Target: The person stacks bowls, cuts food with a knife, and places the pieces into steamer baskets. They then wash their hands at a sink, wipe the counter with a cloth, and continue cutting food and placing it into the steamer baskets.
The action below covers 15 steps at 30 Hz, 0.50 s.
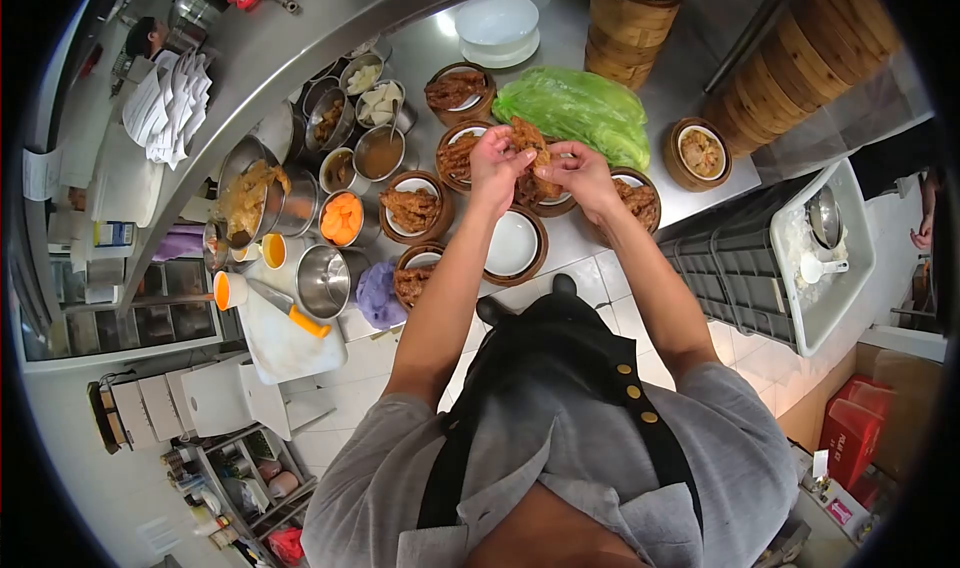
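Note:
Between my hands are reddish-brown braised chicken feet (528, 140), pinched above the steamer baskets. My left hand (496, 171) grips them from the left, fingers closed. From the other side my right hand (582, 176) pinches them with thumb and fingers; how many pieces there are I cannot tell. Just below sits a bamboo steamer with a white bowl (511, 245), its bare inside showing. Around it stand steamers of chicken feet, one at the left (410, 208), one at the back (456, 90) and one by my right wrist (636, 200). Another lies partly hidden behind my hands.
A green plastic bag (575, 108) lies behind my hands. Metal pots, a container of carrot slices (342, 218) and a cutting board (285, 340) with a yellow-handled knife (300, 313) stand left. Tall bamboo steamer stacks (800, 68) and a grey crate (725, 263) are right.

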{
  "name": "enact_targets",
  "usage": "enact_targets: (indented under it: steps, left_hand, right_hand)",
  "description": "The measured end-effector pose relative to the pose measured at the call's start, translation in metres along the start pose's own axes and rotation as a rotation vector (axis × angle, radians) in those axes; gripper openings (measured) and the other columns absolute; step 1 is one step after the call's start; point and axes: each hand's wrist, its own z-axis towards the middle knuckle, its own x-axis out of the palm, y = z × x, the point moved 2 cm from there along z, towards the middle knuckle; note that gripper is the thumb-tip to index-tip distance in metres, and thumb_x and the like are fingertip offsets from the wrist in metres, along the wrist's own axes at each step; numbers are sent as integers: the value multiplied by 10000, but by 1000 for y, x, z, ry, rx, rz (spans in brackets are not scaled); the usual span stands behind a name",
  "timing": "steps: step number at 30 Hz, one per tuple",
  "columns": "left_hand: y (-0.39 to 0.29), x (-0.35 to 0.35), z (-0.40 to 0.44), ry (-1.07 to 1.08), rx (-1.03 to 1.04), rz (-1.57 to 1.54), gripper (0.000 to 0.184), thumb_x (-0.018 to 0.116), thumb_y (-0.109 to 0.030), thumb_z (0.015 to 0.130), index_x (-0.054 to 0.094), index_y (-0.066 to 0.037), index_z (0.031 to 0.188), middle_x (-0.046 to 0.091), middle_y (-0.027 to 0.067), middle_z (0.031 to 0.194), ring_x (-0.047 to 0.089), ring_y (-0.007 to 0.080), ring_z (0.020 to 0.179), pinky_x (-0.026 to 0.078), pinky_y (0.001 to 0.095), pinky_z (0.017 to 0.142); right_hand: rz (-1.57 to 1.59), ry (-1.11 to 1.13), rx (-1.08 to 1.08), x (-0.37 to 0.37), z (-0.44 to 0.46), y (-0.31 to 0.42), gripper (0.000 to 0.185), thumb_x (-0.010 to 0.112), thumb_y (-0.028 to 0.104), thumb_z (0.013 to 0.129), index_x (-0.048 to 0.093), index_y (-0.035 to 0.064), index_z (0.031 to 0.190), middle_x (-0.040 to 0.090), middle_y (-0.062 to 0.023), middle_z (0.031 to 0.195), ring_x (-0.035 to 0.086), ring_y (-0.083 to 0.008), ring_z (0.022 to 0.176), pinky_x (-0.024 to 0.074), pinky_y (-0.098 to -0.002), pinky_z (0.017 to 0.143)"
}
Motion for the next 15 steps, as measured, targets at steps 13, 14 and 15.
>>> enact_targets:
  steps: [13,14,15]
  left_hand:
    - [-5,20,5,-311,-70,138,278,647,58,773,528,-62,994,576,68,955,601,161,783,528,298,580]
    - [-6,19,5,-282,-97,128,260,653,35,778,527,-68,981,574,64,951,599,169,792,530,314,582]
    - [-7,18,5,-251,-125,117,243,660,12,783,527,-73,969,573,59,948,597,177,801,531,330,585]
  right_hand:
    - [-709,-133,-609,-19,10,21,382,781,105,680,649,5,1025,682,-137,842,624,-119,683,510,-280,628]
    - [-711,-123,-607,-21,12,22,382,781,105,680,649,5,1025,682,-137,842,624,-119,683,510,-280,628]
    - [-684,-62,-496,-24,14,26,384,781,118,682,653,2,1024,680,-151,859,634,-149,691,513,-298,638]
